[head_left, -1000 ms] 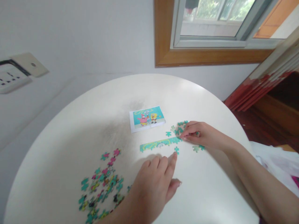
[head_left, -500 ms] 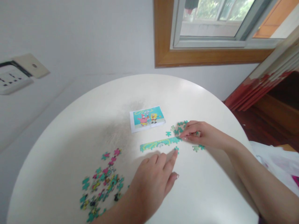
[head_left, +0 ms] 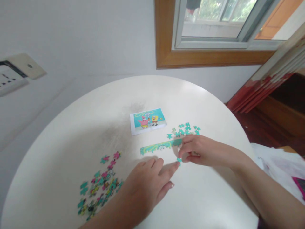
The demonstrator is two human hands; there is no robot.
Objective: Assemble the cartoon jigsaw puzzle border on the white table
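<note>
A small teal puzzle piece lies on the white table below the right end of a joined puzzle strip. My left hand rests with its index finger stretched out, the tip touching this piece, and the other fingers loosely bent. From the other side, my right hand has its bent fingers and thumb closed at the piece's right edge. Part of the strip's right end is hidden behind the right hand. Loose teal pieces lie just beyond that hand.
A picture card with cartoon figures lies behind the strip. Several mixed-colour pieces are scattered to the left, partly hidden by my left forearm. The round white table stands by a wall and window, with a curtain at the right.
My right hand has moved from the strip's right end towards me, down to the single teal piece. The left index finger stays on that piece. The view has shifted slightly.
</note>
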